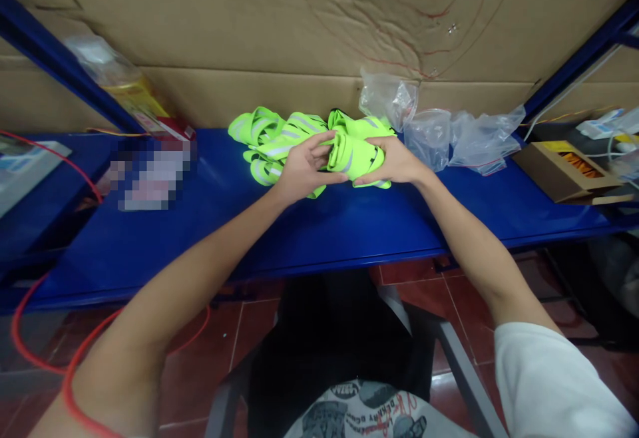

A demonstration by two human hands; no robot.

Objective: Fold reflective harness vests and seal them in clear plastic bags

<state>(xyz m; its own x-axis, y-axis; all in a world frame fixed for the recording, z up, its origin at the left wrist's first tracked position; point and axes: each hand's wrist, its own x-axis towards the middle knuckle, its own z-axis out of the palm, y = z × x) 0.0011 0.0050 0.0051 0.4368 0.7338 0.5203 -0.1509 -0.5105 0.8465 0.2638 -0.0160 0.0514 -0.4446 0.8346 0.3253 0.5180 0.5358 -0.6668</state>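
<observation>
A rolled neon-yellow reflective strap (352, 157) is held between both hands above the blue shelf. My left hand (307, 166) grips the roll's left end, thumb below and fingers above. Around its right side curls my right hand (392, 160), the thumb along the lower edge. Behind and to the left, more neon-yellow straps (279, 138) with grey reflective stripes lie in loose loops on the shelf. Part of the pile is hidden by my hands and the roll.
Clear plastic bags (434, 135) lie right of the straps. An open cardboard box (566, 172) stands at the right. On the left are a bottle with a yellow label (132, 95) and a red cable (74, 365). Cardboard (224, 32) backs the blue shelf (210, 205).
</observation>
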